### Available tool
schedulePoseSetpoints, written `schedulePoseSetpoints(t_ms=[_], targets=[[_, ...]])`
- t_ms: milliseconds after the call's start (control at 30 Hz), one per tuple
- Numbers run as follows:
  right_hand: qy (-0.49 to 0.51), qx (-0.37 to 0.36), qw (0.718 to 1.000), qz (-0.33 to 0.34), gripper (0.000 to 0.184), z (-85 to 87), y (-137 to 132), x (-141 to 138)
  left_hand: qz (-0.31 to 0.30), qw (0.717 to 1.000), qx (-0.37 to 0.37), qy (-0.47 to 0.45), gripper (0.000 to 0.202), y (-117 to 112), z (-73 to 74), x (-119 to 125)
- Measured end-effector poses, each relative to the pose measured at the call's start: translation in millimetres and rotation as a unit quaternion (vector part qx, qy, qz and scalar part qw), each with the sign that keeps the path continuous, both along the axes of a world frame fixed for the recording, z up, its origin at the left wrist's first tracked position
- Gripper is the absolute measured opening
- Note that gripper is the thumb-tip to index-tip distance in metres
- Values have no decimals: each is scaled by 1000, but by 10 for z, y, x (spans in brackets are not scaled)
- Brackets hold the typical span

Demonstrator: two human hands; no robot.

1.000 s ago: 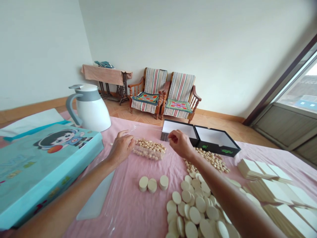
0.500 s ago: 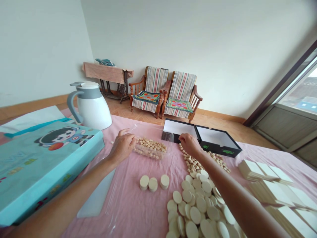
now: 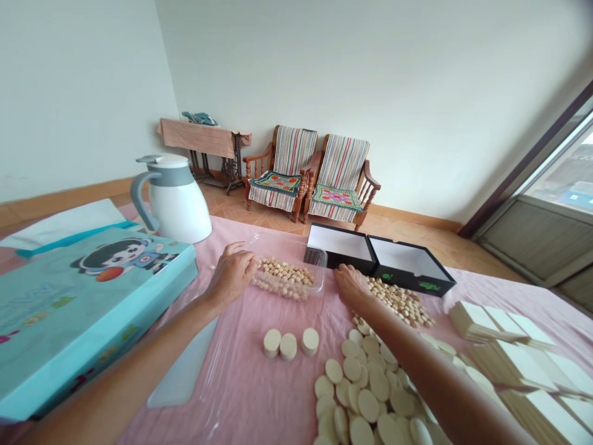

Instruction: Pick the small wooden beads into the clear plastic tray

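Note:
My left hand (image 3: 233,270) is closed on the left edge of a clear plastic box (image 3: 319,275), which holds many small wooden pieces (image 3: 285,272). On the pink cloth to the right of that box, my right hand (image 3: 351,285) reaches down at the left side of a loose heap of small wooden pieces (image 3: 401,301). Its fingers are curled down, and whatever is under their tips is hidden. Nearer to me lie three short stacks of round wooden discs (image 3: 288,346). A large pile of loose discs (image 3: 365,386) spreads below my right forearm.
A black box in two open halves (image 3: 412,262) stands behind the heap. Stacked square wooden boards (image 3: 523,358) are at the right. On the left are a turquoise box (image 3: 106,309), a white jug (image 3: 178,204) and a clear plastic lid (image 3: 215,371). Two chairs (image 3: 340,179) stand beyond the table.
My right hand has come down and slightly left, from above the small-piece heap to its left edge. My left hand stays on the clear box. The view has shifted slightly.

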State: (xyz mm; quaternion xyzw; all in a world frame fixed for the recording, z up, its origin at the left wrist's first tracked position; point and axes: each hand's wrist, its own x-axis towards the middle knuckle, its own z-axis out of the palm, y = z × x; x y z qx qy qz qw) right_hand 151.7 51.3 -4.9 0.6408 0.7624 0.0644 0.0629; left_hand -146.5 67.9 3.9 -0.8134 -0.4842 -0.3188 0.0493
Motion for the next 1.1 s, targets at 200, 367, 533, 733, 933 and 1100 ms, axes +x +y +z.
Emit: schedulePoseSetpoints(t_ms=[200, 367, 533, 733, 933, 1100], targets=[[118, 71, 990, -16, 20, 88, 30, 92, 10, 1000, 8, 0, 35, 21, -27, -6], [329, 221, 916, 69, 13, 364, 93, -66, 5, 1000, 9, -11, 35, 19, -35, -1], [430, 149, 880, 135, 9, 460, 54, -476, -7, 1000, 17, -12, 34, 9, -20, -3], [454, 193, 866, 81, 13, 461, 117, -283, -3, 1000, 24, -5, 34, 27, -41, -8], [179, 105, 978, 2, 20, 219, 203, 174, 0, 1000, 20, -11, 34, 23, -44, 4], [79, 34, 996, 8, 20, -37, 163, 150, 3, 1000, 15, -20, 32, 15, -38, 3]])
